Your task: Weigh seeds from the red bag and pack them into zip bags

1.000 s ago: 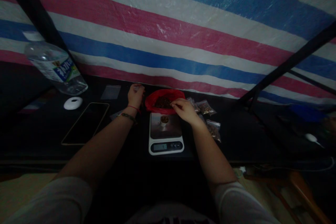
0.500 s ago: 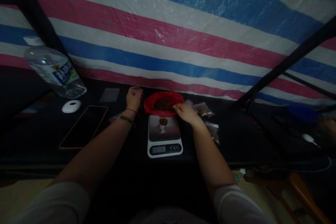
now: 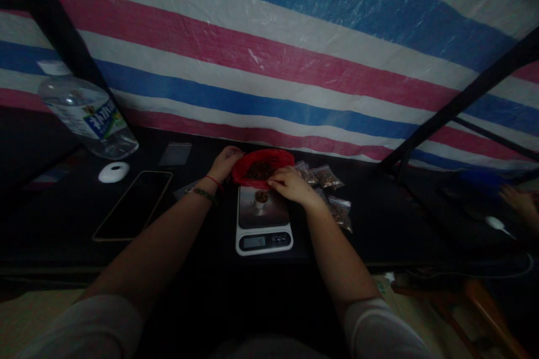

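Note:
A red plastic bag, its mouth open, holds dark brown loose bits. My left hand is at the bag's left rim, fingers curled against it and partly hidden. At the front right rim, my right hand has thumb and fingers pinched on the red plastic. Just in front of the bag stands a white kitchen scale with a lit display. On its metal plate sits a small light cup with brown bits in it.
Several filled zip bags lie right of the bag. Left are an empty zip bag, a phone, a white oval object and a large bottle. Another person's hand shows far right. A striped sheet hangs behind.
My left hand has moved right, onto the bag's rim; earlier it was curled round something see-through. My right hand has drawn back from the brown bits to the front rim.

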The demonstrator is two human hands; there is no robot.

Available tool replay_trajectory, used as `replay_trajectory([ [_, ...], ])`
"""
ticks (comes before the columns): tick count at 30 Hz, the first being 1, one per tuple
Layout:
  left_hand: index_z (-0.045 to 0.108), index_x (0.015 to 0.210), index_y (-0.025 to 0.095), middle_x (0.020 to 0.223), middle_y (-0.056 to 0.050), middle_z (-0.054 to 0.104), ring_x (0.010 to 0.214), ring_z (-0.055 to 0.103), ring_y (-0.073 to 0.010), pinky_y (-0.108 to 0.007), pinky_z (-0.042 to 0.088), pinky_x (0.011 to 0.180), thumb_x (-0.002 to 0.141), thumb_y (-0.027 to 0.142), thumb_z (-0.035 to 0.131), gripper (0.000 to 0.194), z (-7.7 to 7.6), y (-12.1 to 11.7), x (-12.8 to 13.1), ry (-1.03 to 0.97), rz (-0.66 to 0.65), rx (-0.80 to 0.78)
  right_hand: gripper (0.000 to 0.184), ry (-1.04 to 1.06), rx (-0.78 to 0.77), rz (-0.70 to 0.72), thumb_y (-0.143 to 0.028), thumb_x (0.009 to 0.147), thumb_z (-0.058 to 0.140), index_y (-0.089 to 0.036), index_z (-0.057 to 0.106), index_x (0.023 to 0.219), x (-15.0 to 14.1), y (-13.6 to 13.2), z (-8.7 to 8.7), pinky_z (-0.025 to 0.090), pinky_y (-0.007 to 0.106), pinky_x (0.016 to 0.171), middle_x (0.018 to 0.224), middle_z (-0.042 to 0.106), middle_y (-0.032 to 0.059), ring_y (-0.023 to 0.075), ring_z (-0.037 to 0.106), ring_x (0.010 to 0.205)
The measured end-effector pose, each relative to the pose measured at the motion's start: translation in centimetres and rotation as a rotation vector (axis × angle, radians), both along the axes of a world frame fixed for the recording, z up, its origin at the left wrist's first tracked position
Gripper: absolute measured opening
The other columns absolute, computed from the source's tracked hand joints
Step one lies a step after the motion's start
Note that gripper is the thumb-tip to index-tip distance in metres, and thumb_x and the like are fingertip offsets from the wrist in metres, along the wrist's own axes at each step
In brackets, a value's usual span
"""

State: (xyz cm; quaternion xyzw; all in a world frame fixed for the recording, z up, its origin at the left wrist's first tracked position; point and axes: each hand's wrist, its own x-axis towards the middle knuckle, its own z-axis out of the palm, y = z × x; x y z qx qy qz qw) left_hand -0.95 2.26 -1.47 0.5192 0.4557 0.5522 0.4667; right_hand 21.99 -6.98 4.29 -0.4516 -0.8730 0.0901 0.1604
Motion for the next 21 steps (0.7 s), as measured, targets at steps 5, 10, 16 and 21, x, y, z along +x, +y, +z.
replay_trajectory([
  [5,0.063,0.082,0.017,0.074,-0.001,0.062,0.071,0.059,-0.0169,-0.028,0.048,0.067,0.063,0.035,0.067,0.027,0.1,-0.2,-0.2,0.05,0.009,-0.008,0.02,0.009,-0.019,0.064,-0.032,0.089,0.057,-0.023,0.074,0.084,-0.4,-0.2,-0.5,0.034,0.034,0.088,0.096,0.067,0.0029,0.0179,0.055,0.095],
  [10,0.062,0.081,0.017,0.068,-0.002,0.063,0.066,0.06,-0.0169,-0.027,0.047,0.063,0.064,0.036,0.065,0.026,0.3,-0.4,-0.5,0.036,0.041,-0.033,0.017,0.06,0.027,0.054,-0.026,0.088,0.057,-0.022,0.074,0.086,-0.4,-0.4,-0.1,0.036,0.036,0.09,0.095,0.068,0.0032,0.0181,0.056,0.096],
  [16,0.058,0.088,0.018,0.069,-0.002,0.065,0.055,0.057,-0.0147,-0.025,0.044,0.052,0.068,0.041,0.06,0.03,1.0,-0.9,-1.0,0.022,0.147,-0.092,0.018,0.292,0.204,-0.133,-0.021,0.087,0.055,-0.019,0.072,0.091,-0.1,0.0,0.4,0.042,0.035,0.088,0.092,0.071,0.0063,0.0193,0.06,0.091],
  [21,0.055,0.088,0.019,0.068,-0.001,0.063,0.047,0.054,-0.0121,-0.021,0.039,0.043,0.07,0.04,0.058,0.028,1.7,-0.9,-1.3,0.006,0.233,-0.095,0.022,0.622,0.133,-0.143,-0.025,0.089,0.05,-0.024,0.07,0.099,-2.8,-4.0,4.1,0.05,0.031,0.077,0.085,0.072,0.0023,0.0168,0.065,0.079],
])
